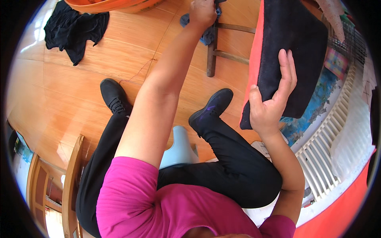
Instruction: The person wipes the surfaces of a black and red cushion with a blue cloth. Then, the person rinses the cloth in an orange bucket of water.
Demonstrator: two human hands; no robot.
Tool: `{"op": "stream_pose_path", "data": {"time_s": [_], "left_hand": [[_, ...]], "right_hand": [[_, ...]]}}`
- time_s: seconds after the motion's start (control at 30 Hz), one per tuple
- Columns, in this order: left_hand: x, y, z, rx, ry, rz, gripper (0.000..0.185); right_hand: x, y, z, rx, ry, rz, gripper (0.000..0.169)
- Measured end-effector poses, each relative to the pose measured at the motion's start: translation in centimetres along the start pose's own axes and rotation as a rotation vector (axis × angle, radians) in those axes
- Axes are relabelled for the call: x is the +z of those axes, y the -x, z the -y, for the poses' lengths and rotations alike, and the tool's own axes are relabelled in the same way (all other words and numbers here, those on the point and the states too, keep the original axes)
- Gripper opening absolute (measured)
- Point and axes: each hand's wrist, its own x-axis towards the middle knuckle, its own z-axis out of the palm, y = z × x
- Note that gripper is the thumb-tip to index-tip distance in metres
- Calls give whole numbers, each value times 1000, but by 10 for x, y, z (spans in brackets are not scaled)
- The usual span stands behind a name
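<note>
My left hand (204,13) reaches forward to the top edge of the view, its fingers curled near a dark object and a bunched grey-blue cloth (209,34) at a wooden frame with legs and rungs (211,56). Whether it holds anything I cannot tell. Against the black face of a large fabric-covered piece (300,74) lies my right hand (272,101), fingers extended and thumb close to the red side edge. The piece is tilted; its far end leaves the view at the top.
Black cloth (76,29) lies on the wood-look floor near an orange basin (119,6). A light blue plastic object (178,148) stands between my legs. At the left is a wooden furniture part (71,184); at the right, a white slatted rack (324,157) and a plaid cloth (336,63).
</note>
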Motion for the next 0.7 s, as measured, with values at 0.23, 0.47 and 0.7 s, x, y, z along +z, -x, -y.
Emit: {"op": "stream_pose_path", "data": {"time_s": [0.23,0.47,0.7], "left_hand": [[10,143,-53,9,-74,59,48],[-28,229,-39,184,-28,277,40],[-23,108,-29,-60,221,-3,50]], "right_hand": [[2,-2,0,33,11,-43,83],[-1,-2,0,57,25,-60,82],[0,1,1,75,14,-49,84]]}}
